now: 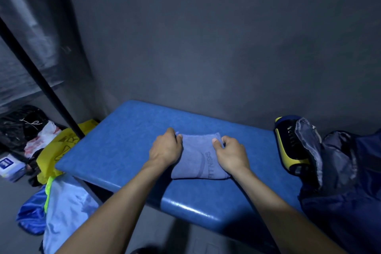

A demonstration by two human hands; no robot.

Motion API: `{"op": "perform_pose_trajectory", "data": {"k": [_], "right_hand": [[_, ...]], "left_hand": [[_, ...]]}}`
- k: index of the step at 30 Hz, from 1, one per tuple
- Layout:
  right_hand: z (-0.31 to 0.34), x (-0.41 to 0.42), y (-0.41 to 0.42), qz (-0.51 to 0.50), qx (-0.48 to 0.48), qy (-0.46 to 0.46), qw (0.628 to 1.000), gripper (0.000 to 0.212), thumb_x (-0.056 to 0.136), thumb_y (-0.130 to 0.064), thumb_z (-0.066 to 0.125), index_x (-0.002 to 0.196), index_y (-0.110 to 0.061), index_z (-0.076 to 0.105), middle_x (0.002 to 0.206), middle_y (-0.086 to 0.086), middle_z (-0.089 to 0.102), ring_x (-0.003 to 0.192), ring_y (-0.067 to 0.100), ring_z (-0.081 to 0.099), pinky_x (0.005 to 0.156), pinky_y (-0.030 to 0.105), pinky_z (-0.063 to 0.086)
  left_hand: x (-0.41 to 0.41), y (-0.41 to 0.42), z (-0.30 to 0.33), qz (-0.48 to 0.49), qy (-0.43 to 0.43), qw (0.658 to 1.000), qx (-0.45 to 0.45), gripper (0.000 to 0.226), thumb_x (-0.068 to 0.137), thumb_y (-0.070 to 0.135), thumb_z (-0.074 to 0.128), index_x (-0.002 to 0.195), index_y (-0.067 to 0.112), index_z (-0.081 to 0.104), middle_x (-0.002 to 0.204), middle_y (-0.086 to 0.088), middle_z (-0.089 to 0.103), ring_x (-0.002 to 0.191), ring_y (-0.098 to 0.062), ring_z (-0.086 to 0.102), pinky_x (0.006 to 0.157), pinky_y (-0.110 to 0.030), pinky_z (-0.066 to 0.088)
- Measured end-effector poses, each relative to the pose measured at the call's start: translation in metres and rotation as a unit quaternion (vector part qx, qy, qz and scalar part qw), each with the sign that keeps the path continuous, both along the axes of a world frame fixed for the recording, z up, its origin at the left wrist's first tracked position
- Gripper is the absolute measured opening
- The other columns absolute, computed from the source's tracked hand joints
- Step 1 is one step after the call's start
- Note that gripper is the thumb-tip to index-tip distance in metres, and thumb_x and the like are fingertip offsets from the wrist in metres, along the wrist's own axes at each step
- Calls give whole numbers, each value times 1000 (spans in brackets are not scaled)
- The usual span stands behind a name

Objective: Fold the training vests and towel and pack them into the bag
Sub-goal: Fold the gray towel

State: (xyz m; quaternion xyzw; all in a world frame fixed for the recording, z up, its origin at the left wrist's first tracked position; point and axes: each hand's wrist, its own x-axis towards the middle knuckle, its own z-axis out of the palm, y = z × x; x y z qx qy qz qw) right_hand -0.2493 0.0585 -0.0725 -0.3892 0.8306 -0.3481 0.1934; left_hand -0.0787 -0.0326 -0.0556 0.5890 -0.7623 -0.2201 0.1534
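Observation:
A small blue-grey towel (pixel 198 156) with the word FITNESS on it lies folded into a compact rectangle on the blue padded bench (pixel 123 146). My left hand (pixel 166 147) pinches its far left corner, thumb on top. At the far right corner my right hand (pixel 231 153) grips the same way. A dark navy bag (pixel 346 171) with a grey lining stands open at the right end of the bench. A yellow vest (pixel 54 150) hangs off the left end, and a light blue vest (pixel 66 206) with a neon green edge lies lower left.
A black and yellow item (pixel 288 146) rests by the bag's mouth. A black diagonal pole (pixel 41 82) crosses at left. Black plastic bags (pixel 18 123), a white bag and a small box (pixel 7 166) crowd the floor left. A grey wall backs the bench.

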Motion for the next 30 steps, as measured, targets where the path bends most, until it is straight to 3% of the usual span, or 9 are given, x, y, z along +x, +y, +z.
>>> {"op": "perform_pose_trajectory", "data": {"k": [4,8,11,14,16,18,23,26,30], "right_hand": [[1,1,-3,-4,37,49,998,34,101,-45,50,81,-17,46,93,12,68,88,36,63,71,38,48],[13,8,9,15,25,138,990,30,103,-38,48,128,-21,48,123,6,62,107,37,62,80,41,48],[14,7,18,96,-117,265,952,38,99,-35,46,133,-20,55,129,4,56,110,33,58,87,45,50],[10,8,22,228,-120,307,916,52,100,-40,33,135,-14,61,142,8,58,129,29,54,107,43,44],[7,13,28,311,-34,284,906,63,105,-43,19,154,-11,42,163,6,37,152,23,32,125,39,22],[4,12,33,332,50,254,907,60,109,-44,15,163,-18,16,171,-6,8,158,10,1,128,36,2],[3,-4,46,358,58,226,904,79,99,-70,29,164,-31,3,164,-21,-15,151,-3,-18,127,34,-7],[0,-21,54,393,31,257,882,97,86,-81,47,163,-35,9,165,-22,-10,152,-6,-13,125,26,-9],[-3,-28,59,372,-78,289,879,75,84,-58,58,151,-25,50,162,-7,37,149,9,35,126,28,16]], "left_hand": [[0,5,6,-1,-77,996,-49,33,106,46,38,112,15,47,115,-15,68,105,-40,61,75,-39,38],[12,8,15,-19,-20,996,-90,34,100,44,54,123,19,47,120,-3,61,111,-32,59,76,-37,40],[18,16,17,-149,53,967,-200,27,98,38,53,118,21,57,111,2,57,106,-25,55,83,-42,49],[18,34,13,-295,64,938,-170,42,103,44,36,129,22,59,127,2,62,117,-22,56,101,-44,45],[18,43,2,-338,-17,935,-105,52,109,47,25,154,26,39,159,7,40,147,-13,33,122,-43,22],[23,40,-6,-325,-103,939,-47,57,109,49,19,164,32,12,171,15,4,156,-3,-4,127,-42,-4],[51,29,-7,-352,-127,925,-62,83,94,79,26,163,38,4,168,17,-13,153,-3,-21,127,-42,-11],[69,25,-8,-389,-90,903,-160,90,85,86,42,159,36,29,168,11,20,155,-12,16,126,-37,16],[70,25,-10,-388,-36,890,-238,56,86,42,59,140,27,54,138,8,57,122,-18,58,96,-36,54]]}}
